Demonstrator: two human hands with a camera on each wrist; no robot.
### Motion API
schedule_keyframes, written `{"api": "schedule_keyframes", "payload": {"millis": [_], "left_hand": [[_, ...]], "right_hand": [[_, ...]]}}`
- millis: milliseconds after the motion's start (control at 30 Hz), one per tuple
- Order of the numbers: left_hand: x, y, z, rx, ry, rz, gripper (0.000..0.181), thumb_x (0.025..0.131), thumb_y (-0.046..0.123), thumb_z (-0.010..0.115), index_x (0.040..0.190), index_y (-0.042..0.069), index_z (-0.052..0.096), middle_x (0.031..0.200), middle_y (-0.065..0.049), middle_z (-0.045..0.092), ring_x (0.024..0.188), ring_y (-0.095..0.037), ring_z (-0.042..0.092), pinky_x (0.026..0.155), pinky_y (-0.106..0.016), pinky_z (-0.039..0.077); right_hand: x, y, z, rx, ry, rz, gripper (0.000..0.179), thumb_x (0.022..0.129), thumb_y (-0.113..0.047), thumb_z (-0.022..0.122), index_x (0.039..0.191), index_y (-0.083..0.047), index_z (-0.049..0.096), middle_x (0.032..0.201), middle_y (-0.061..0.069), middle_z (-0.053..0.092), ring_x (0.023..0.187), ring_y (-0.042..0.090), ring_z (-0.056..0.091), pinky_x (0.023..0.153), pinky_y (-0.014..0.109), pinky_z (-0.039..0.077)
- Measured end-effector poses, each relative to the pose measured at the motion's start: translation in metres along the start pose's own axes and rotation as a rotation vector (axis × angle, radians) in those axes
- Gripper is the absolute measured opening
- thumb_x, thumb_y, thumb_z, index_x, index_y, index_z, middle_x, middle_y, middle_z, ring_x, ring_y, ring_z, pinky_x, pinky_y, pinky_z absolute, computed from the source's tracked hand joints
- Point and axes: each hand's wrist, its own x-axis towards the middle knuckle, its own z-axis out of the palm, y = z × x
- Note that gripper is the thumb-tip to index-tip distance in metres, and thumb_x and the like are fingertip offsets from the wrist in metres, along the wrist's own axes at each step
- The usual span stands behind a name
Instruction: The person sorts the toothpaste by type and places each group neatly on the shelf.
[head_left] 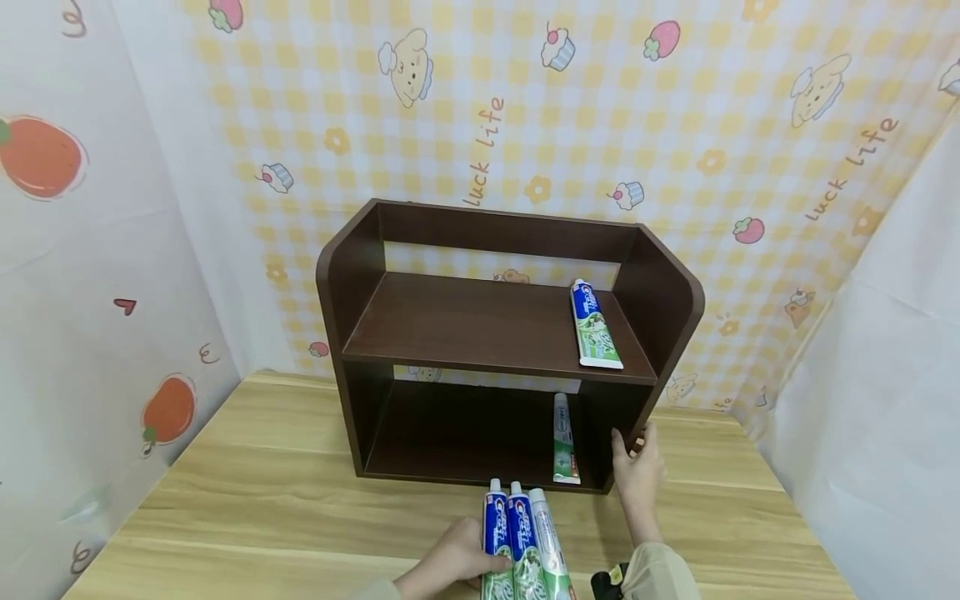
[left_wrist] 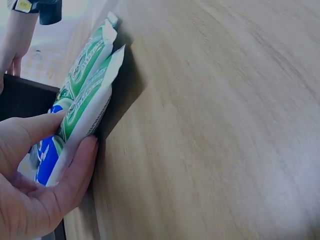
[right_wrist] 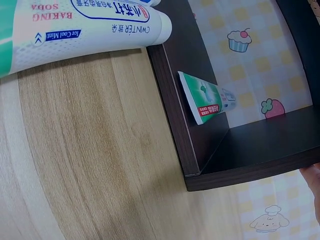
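Note:
My left hand [head_left: 459, 552] pinches the leftmost blue-and-green toothpaste tube [head_left: 496, 525] between thumb and fingers. Against it lie a second blue-and-green tube [head_left: 525, 542] and a white-and-green tube [head_left: 551, 546], side by side, caps toward the shelf. In the left wrist view, the held tube [left_wrist: 82, 117] is just over the wooden surface. My right hand [head_left: 640, 479] grips the lower right side panel of the dark brown two-tier shelf [head_left: 480, 321], thumb on the inner face. Only a little of that hand [right_wrist: 314, 182] shows at the right wrist view's edge.
On the upper tier, near its right end, lies a blue-and-green tube [head_left: 595, 325]. A white-and-green tube [head_left: 564, 442] lies on the lower tier at the right. The shelf stands on a wooden table [head_left: 247, 492] before a patterned cloth [head_left: 480, 100], with white cloth at both sides.

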Motion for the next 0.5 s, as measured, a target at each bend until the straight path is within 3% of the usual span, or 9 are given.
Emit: {"api": "schedule_keyframes", "payload": {"millis": [133, 300, 500], "left_hand": [[-0.001, -0.005, 0.000, -0.082, -0.031, -0.008, 0.014, 0.074, 0.002, 0.070, 0.080, -0.007, 0.061, 0.066, -0.013, 0.065, 0.053, -0.022, 0.064, 0.046, -0.028, 0.053], [-0.005, -0.006, 0.000, -0.084, -0.011, -0.042, 0.016, 0.074, 0.004, 0.070, 0.078, -0.006, 0.060, 0.064, -0.011, 0.064, 0.053, -0.017, 0.062, 0.047, -0.027, 0.053], [-0.010, 0.003, -0.007, -0.117, -0.039, -0.066, 0.021, 0.076, 0.006, 0.071, 0.081, -0.007, 0.056, 0.067, -0.013, 0.064, 0.055, -0.020, 0.064, 0.051, -0.029, 0.055]], "right_hand": [[0.000, 0.001, -0.001, 0.002, -0.001, 0.009, 0.021, 0.081, -0.010, 0.063, 0.096, -0.002, 0.050, 0.095, 0.021, 0.063, 0.085, 0.041, 0.064, 0.071, 0.050, 0.046], [0.000, 0.001, -0.001, -0.009, -0.016, 0.010, 0.021, 0.084, -0.012, 0.062, 0.097, -0.002, 0.049, 0.095, 0.021, 0.063, 0.085, 0.041, 0.063, 0.073, 0.051, 0.043], [0.000, 0.001, -0.001, -0.017, -0.016, 0.001, 0.021, 0.084, -0.011, 0.063, 0.096, -0.002, 0.049, 0.094, 0.020, 0.063, 0.084, 0.041, 0.063, 0.072, 0.050, 0.042]]}}
